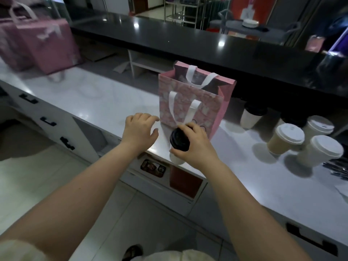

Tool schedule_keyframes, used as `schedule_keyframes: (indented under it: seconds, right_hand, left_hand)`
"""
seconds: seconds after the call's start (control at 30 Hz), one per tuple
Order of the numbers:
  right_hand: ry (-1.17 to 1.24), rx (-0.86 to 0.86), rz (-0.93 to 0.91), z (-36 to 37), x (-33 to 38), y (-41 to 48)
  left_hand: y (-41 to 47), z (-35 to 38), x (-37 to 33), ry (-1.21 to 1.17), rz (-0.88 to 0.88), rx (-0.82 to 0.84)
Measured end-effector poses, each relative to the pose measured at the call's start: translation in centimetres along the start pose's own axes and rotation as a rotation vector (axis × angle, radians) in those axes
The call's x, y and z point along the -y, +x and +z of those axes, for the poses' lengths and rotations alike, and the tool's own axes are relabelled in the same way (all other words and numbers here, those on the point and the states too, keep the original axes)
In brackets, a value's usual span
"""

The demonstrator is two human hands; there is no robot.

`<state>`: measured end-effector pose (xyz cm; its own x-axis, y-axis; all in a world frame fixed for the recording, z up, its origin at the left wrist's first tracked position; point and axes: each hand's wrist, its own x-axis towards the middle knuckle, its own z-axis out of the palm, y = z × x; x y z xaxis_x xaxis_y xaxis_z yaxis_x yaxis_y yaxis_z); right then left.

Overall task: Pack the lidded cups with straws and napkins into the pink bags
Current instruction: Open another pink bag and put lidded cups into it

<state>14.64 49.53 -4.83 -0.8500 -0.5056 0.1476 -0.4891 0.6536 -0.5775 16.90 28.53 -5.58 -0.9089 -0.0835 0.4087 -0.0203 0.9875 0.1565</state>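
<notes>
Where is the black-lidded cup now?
Centre of the head view: the black-lidded cup is in the right hand, just in front of the open pink bag.

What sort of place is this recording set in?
Probably a cafe's takeaway counter: lidded paper cups stand on the white counter, the right hand holds a black-lidded cup by an open pink bag, and a raised dark bar top faces a table beyond.
</notes>
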Motion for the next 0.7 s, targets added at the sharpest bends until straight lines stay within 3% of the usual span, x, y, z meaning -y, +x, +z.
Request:
schedule_keyframes:
  seconds: [0.33, 0.7]
  right_hand:
    - [0.063, -0.295, -0.014, -1.4, 9.2, 10.0]
    - [-0.104, -0.448, 0.069, -8.7, 8.6, 19.4]
  left_hand:
    - [8.1, -4.9, 16.2, -0.103, 0.158, 0.024]
    - [21.5, -3.5, 12.8, -0.367, 0.341, 0.014]
